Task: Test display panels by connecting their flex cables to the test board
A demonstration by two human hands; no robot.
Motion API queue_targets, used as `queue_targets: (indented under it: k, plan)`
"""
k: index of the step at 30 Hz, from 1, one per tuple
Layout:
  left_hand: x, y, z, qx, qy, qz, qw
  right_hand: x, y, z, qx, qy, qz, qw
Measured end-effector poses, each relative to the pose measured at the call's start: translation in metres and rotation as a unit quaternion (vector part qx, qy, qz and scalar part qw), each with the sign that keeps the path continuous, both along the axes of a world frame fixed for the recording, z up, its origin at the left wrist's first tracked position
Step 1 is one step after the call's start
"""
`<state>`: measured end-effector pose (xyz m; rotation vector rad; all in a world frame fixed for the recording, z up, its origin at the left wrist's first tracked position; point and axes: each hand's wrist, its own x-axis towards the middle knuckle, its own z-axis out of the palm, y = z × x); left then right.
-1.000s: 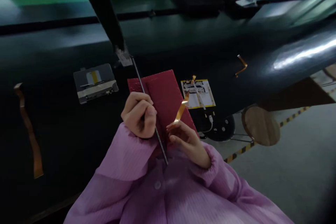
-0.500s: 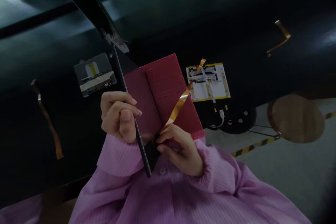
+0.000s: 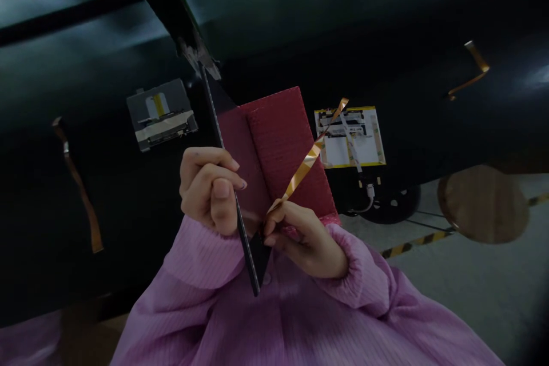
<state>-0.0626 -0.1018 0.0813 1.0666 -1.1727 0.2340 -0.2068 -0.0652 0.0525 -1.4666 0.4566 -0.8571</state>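
My left hand (image 3: 211, 190) grips a thin dark screen panel (image 3: 229, 174) by its side, fingers folded around its edge. The panel is tilted on edge, nearly side-on to me, and its glossy face reflects red. Close to the panel's lower end, my right hand (image 3: 311, 240) pinches a golden ribbon cable (image 3: 305, 168) between thumb and fingertips. From there the cable runs up and right, across a red pad (image 3: 281, 143). The spot where the fingertips meet the panel is dark, so I cannot tell whether the cable is attached there.
A white-and-yellow electronics assembly (image 3: 354, 146) with a plugged-in white cable (image 3: 369, 197) lies right of the pad. A grey module (image 3: 160, 114) is on the left. Loose ribbon cables lie far left (image 3: 81, 189) and far right (image 3: 476, 63). A round stool (image 3: 484, 205) stands at right.
The view has shifted slightly, so the panel, pad, electronics assembly and both hands appear a little further right. Both hands keep the same grips.
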Motion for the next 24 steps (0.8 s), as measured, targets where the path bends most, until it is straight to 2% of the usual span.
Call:
queue_targets:
  k: [4,9,11,14,16,19,21,23,24]
  plan:
    - [-0.001,0.001,0.0,0.003,0.019,-0.003,1.0,0.001,0.001,0.0,0.006,0.0,-0.002,1.0]
    - [0.004,0.004,-0.002,0.013,-0.002,-0.029,1.0,0.003,0.006,-0.002,-0.035,-0.021,-0.043,0.998]
    - [0.006,0.005,-0.003,0.021,-0.01,-0.037,0.999,0.006,0.012,-0.006,0.002,-0.026,-0.08,0.996]
    - [0.008,0.005,-0.003,0.017,-0.016,-0.037,0.999,0.008,0.023,-0.011,0.108,-0.028,-0.131,0.985]
    - [0.009,0.005,-0.003,0.019,-0.028,-0.038,0.999,0.003,0.027,-0.01,0.124,-0.01,-0.155,0.98]
    - [0.012,0.007,-0.002,0.037,-0.048,-0.041,0.997,-0.02,0.02,0.006,0.02,0.059,-0.182,0.981]
    - [0.014,0.007,-0.001,0.051,-0.058,-0.048,0.996,-0.044,0.006,0.021,-0.09,0.144,-0.154,0.973]
    - [0.015,0.006,-0.002,0.044,-0.064,-0.055,0.995,-0.072,-0.015,0.034,-0.162,0.255,-0.149,0.941]
    - [0.014,0.005,-0.002,0.033,-0.065,-0.055,0.996,-0.085,-0.028,0.037,-0.18,0.308,-0.167,0.919]
